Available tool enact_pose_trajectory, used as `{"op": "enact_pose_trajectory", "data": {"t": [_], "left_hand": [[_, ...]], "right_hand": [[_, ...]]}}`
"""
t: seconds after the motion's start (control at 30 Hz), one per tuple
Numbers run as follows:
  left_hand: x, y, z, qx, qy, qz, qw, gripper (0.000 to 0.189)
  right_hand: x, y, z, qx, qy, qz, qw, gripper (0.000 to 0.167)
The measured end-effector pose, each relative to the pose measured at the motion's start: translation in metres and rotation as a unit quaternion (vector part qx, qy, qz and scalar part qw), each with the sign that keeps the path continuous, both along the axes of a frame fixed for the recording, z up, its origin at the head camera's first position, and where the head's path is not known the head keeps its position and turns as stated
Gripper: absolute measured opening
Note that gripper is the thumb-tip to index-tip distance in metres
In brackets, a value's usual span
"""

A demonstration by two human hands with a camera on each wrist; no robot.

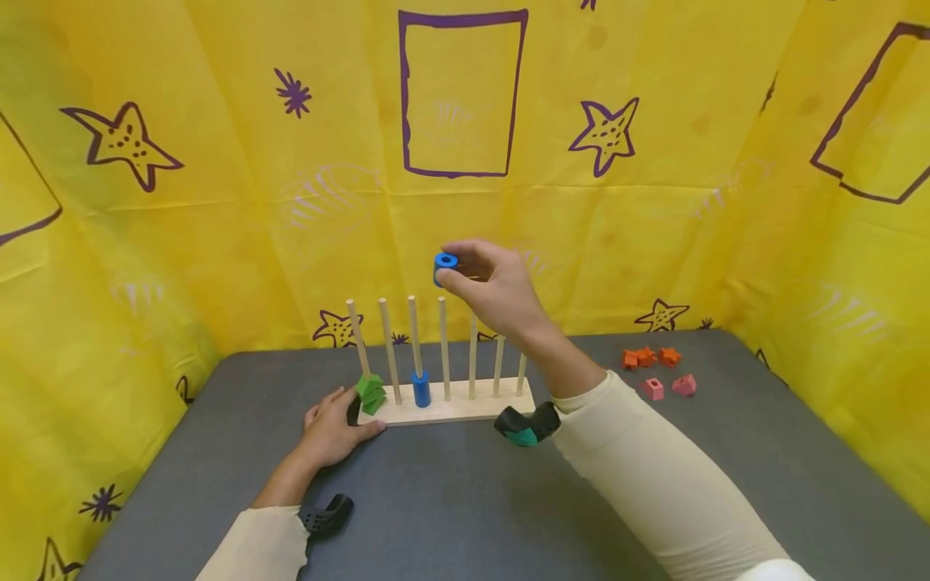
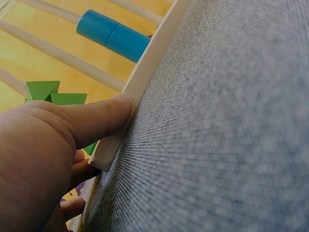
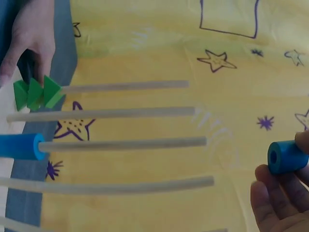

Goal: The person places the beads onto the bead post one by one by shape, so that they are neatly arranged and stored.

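My right hand (image 1: 501,292) holds a blue cylinder bead (image 1: 446,269), with a hole through it, between thumb and fingers, up above the peg tops. Below it stands a wooden peg board (image 1: 450,411) with several upright pegs in a row. My left hand (image 1: 331,428) grips the board's left end; its thumb (image 2: 108,116) presses along the front edge and other fingers reach round the end. Three green triangular blocks (image 3: 36,94) are stacked on the leftmost peg. Two blue cylinders (image 2: 113,35) sit one on the other on the third peg (image 1: 415,335).
At the right of the grey table (image 1: 436,500) lie several orange star-like blocks (image 1: 647,357) and two pink blocks (image 1: 684,385). A yellow patterned cloth (image 1: 465,218) hangs behind and at both sides. Each wrist wears a dark band mount (image 1: 526,425).
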State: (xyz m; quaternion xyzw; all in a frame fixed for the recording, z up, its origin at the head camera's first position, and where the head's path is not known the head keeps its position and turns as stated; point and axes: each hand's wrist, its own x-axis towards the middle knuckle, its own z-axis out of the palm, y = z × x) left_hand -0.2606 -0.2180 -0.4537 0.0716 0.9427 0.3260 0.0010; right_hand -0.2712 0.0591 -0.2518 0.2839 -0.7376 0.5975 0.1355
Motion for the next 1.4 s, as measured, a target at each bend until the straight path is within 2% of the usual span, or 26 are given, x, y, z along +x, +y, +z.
{"op": "enact_pose_trajectory", "data": {"t": [0.13,0.5,0.63,0.93,1.4], "left_hand": [[0.000,0.001,0.000,0.004,-0.004,0.000,1.0000,0.082],[0.001,0.002,0.000,0.001,-0.007,-0.002,1.0000,0.081],[0.002,0.002,0.001,0.001,-0.012,-0.001,0.9999,0.081],[0.001,0.001,0.000,-0.003,-0.011,0.003,0.9999,0.081],[-0.001,0.000,0.001,-0.002,-0.009,0.002,1.0000,0.081]], "right_hand": [[-0.006,-0.010,-0.006,0.003,-0.015,-0.005,0.9999,0.033],[-0.018,-0.032,-0.023,0.031,-0.020,-0.019,0.9992,0.033],[-0.019,-0.036,-0.029,0.035,-0.039,-0.016,0.9985,0.034],[-0.019,-0.042,-0.039,0.021,-0.074,0.001,0.9970,0.035],[-0.019,-0.049,-0.056,-0.019,-0.097,-0.025,0.9948,0.030]]}}
